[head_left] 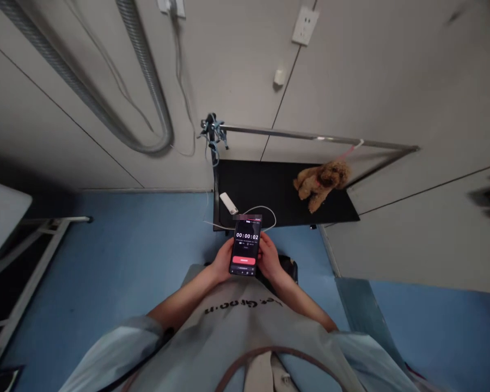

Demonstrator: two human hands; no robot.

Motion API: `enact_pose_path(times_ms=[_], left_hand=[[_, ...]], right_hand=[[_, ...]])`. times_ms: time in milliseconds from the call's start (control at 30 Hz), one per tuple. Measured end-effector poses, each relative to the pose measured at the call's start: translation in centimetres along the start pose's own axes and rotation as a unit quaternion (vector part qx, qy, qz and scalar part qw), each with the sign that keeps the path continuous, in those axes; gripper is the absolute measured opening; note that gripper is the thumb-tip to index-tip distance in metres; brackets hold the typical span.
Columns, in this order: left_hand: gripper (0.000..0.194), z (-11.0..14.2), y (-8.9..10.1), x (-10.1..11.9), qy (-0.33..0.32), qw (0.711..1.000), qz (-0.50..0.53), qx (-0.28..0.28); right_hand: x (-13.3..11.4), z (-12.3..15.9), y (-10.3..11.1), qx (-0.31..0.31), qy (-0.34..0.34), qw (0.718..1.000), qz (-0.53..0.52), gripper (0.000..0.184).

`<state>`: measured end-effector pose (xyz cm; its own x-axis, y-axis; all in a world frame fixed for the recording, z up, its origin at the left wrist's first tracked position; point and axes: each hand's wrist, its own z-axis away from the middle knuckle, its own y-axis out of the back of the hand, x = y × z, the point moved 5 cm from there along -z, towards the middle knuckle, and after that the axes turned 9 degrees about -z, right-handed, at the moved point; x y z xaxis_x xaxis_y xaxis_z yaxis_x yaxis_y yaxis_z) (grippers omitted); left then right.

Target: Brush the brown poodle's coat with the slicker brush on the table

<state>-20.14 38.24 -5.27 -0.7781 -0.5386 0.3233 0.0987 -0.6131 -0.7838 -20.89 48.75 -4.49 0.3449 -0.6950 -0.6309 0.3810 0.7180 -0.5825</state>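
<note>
A dark smartphone [245,247] is held upright in front of my apron, its screen showing the timer "00:00:02" above a red button. My left hand [224,260] grips its left edge, and my right hand [269,256] is closed around the right edge. Some fingers are hidden behind the phone. Just beyond it, a white power bank [228,203] lies on the black grooming table [255,185]. A white cable [269,209] loops over the table's front edge near the phone. Towards the table's right end is a curly brown dog [324,179], tethered by a pinkish strap.
Above the table runs a metal bar [277,132], with blue straps and clips [214,133] bunched at its left post. A grey corrugated hose [147,71] hangs along the wall. A white-topped stand [4,218] is at the left. Wall sockets [305,25] sit above.
</note>
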Motion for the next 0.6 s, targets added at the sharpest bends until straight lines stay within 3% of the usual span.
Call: enact_pose_path(times_ms=[167,300,400,500,567,600], left_hand=[[0.045,1.8,2.0,3.8,-0.031,0.998,0.012,-0.045],[0.044,4.4,4.3,7.9,-0.091,0.995,0.027,-0.012],[0.045,6.7,6.6,11.0,-0.152,0.988,0.025,0.009],[0.059,9.2,10.8,13.1,-0.192,0.981,0.009,0.042],[0.065,11.3,14.9,13.9,-0.209,0.972,-0.009,0.108],[0.059,12.6,17.1,14.1,-0.216,0.963,-0.016,0.159]], right_hand=[[2.3,-2.0,-4.4,-0.059,-0.056,0.996,0.036,0.045],[5.2,-4.1,-9.5,-0.121,-0.091,0.986,0.066,0.056],[8.4,-5.6,-13.5,-0.179,-0.106,0.974,0.087,0.054],[12.0,-7.1,-16.7,-0.233,-0.115,0.955,0.14,0.055],[14.3,-8.5,-17.9,-0.234,-0.107,0.946,0.197,0.061],[15.4,-9.3,-18.3,-0.229,-0.104,0.941,0.227,0.063]])
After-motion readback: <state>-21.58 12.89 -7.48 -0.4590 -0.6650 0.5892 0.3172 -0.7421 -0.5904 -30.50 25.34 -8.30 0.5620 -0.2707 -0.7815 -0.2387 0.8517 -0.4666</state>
